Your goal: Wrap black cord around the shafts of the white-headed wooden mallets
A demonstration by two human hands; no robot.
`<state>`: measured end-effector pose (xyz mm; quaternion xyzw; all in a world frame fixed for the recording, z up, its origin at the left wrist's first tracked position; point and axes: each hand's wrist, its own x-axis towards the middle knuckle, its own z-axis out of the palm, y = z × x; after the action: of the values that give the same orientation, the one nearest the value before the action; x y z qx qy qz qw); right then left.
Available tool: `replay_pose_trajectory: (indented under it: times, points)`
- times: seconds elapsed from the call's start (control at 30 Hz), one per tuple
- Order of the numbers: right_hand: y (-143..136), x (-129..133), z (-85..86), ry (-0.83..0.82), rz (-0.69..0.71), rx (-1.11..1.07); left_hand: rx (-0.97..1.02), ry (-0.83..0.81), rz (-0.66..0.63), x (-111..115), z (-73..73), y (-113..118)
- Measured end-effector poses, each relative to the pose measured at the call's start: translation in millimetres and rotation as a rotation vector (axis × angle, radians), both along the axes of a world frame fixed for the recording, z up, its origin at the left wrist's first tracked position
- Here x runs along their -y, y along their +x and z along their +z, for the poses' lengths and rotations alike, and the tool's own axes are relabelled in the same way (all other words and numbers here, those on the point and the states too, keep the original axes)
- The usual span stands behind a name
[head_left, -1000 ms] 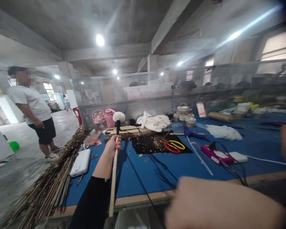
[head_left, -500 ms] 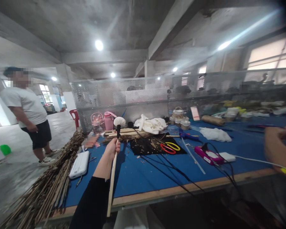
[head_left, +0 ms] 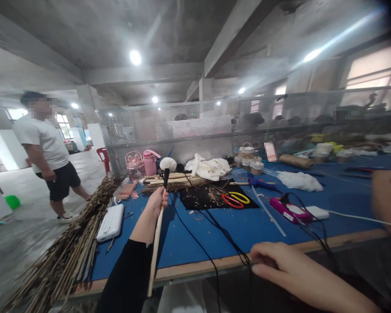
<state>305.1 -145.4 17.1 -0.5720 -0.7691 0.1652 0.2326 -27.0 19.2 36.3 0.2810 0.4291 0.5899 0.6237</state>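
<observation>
My left hand [head_left: 157, 203] is wrapped round a pale wooden stick [head_left: 155, 248], which stands tilted over the table's front edge. At its top is a round, white cloth-covered head [head_left: 167, 164] with black wrapping [head_left: 166, 176] below it. Low on the right, my right hand [head_left: 276, 263] has its fingers curled and the thumb apart, with a gap between them. Black cords [head_left: 230, 241] run across the tabletop to just beside its fingertips, and one hangs over the edge; whether the fingers touch them I cannot tell.
Scissors [head_left: 236, 200] with red and yellow handles lie on a black cloth [head_left: 198, 201]. A blue glue gun [head_left: 260, 182], white cloth [head_left: 208, 167], white power bank [head_left: 111, 222] and purple device [head_left: 289, 210] share the blue table [head_left: 182, 245]. Dry stalks lean left; another person's arm [head_left: 387, 198] is far right.
My right hand has come into view at the lower right. The black cords have shifted, and one now hangs over the front edge. My left hand still holds the stick.
</observation>
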Motion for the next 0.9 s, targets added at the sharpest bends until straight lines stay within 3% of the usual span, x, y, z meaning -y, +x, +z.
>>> replay_pose_trajectory:
  times: [0.1, 0.23, 0.33, 0.43, 0.57, 0.67, 0.77, 0.9]
  points:
    - [-23.4, -25.0, -1.7, -0.148, 0.076, 0.088, -0.021, -0.004, -0.009, 0.6, -1.3, 2.2]
    - [-42.9, -41.9, -12.9, -0.028, -0.134, 0.201, -0.047, -0.002, -0.016, 1.2, -2.7, 5.4]
    - [-46.6, -49.8, -16.2, -0.037, -0.116, 0.242, -0.06, 0.003, -0.035, 1.3, -3.0, 6.7]
    - [-49.4, -60.7, -17.4, -0.025, -0.034, 0.142, -0.075, 0.003, -0.05, 1.8, -2.9, 7.9]
    - [-62.2, -86.5, -20.7, 0.069, -0.1, -0.132, -0.104, 0.006, -0.067, 5.3, -2.8, 14.1]
    - [-75.6, -108.5, -18.2, 0.108, -0.068, -0.235, -0.129, 0.009, -0.095, 10.3, -2.4, 23.1]
    - [-82.7, -117.5, -10.1, 0.091, -0.085, -0.021, -0.149, 0.02, -0.135, 13.7, -2.7, 31.0]
    - [-82.6, -104.0, -0.8, -0.041, -0.086, 0.342, -0.169, 0.026, -0.15, 12.1, -5.0, 32.7]
